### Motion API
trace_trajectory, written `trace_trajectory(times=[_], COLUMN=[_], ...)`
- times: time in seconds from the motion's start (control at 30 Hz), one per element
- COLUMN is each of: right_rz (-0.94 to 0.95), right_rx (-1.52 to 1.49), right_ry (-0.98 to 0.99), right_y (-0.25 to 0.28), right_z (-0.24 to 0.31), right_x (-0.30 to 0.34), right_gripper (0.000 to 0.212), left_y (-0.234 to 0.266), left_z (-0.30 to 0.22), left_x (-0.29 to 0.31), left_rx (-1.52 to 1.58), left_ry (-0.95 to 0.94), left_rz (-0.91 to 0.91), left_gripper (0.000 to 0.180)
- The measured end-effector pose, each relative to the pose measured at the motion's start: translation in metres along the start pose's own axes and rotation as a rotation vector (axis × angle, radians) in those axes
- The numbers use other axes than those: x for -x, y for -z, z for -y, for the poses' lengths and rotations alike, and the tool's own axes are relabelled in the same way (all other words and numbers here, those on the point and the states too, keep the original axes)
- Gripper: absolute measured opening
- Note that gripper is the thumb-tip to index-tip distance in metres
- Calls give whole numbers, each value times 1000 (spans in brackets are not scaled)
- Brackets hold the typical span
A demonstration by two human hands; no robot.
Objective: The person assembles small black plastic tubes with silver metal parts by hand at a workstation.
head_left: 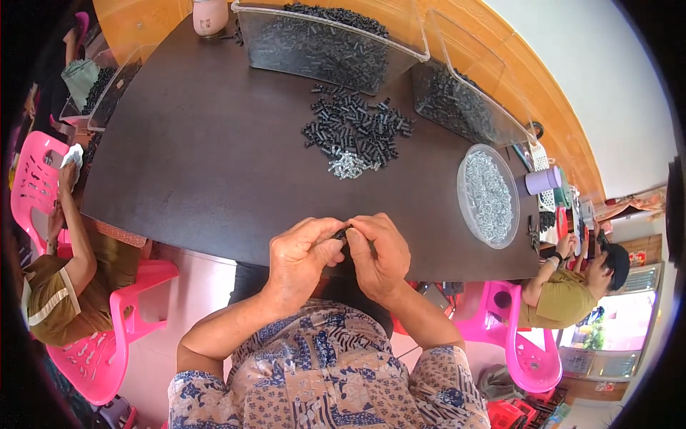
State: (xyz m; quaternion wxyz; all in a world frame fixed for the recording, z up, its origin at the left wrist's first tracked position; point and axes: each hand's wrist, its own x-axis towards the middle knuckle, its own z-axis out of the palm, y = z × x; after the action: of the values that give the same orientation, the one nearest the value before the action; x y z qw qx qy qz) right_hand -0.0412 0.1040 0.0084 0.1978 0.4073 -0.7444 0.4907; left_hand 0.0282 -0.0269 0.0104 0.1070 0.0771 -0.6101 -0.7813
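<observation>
My left hand (pixel 296 261) is closed around a small black plastic part (pixel 341 234), just above the table's near edge. The fingertips of my right hand (pixel 382 257) pinch together at the end of that part; whether a smaller piece lies between them is hidden. Beyond my hands spreads a loose heap of short black plastic parts (pixel 354 121). Small silver metal pieces (pixel 346 165) lie at the heap's near side. To the right stands a round clear tub (pixel 465 207), filled with many more silver metal pieces (pixel 491 193).
Two clear bins, one at the back (pixel 250 46) and one at the back right (pixel 457 118), hold black parts. A pink jar (pixel 210 17) and a purple cup (pixel 541 180) stand on the dark table (pixel 193 157). Other people sit left and right on pink chairs (pixel 118 336).
</observation>
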Motion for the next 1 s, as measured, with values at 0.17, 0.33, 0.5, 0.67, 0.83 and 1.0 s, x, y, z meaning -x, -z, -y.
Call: trace_trajectory(times=[0.17, 0.33, 0.5, 0.67, 0.83, 1.0], right_rz=[32, 65, 151, 118, 108, 153], right_rx=[23, 46, 53, 18, 2, -19], right_ry=[43, 112, 70, 117, 118, 155], right_y=[-2, -1, 4, 5, 6, 6], right_z=[-4, -6, 5, -3, 0, -3], right_x=[4, 4, -2, -3, -10, -15], right_gripper=[19, 21, 23, 24, 23, 24], left_y=[3, 9, 15, 14, 15, 18], left_z=[5, 2, 4, 1, -5, -5], left_x=[-1, 0, -2, -3, -5, -9], left_rx=[-7, 28, 101, 180, 231, 198], left_ry=[12, 63, 108, 170, 225, 246], left_rz=[8, 30, 57, 66, 86, 87], left_gripper=[20, 18, 17, 17, 16, 14])
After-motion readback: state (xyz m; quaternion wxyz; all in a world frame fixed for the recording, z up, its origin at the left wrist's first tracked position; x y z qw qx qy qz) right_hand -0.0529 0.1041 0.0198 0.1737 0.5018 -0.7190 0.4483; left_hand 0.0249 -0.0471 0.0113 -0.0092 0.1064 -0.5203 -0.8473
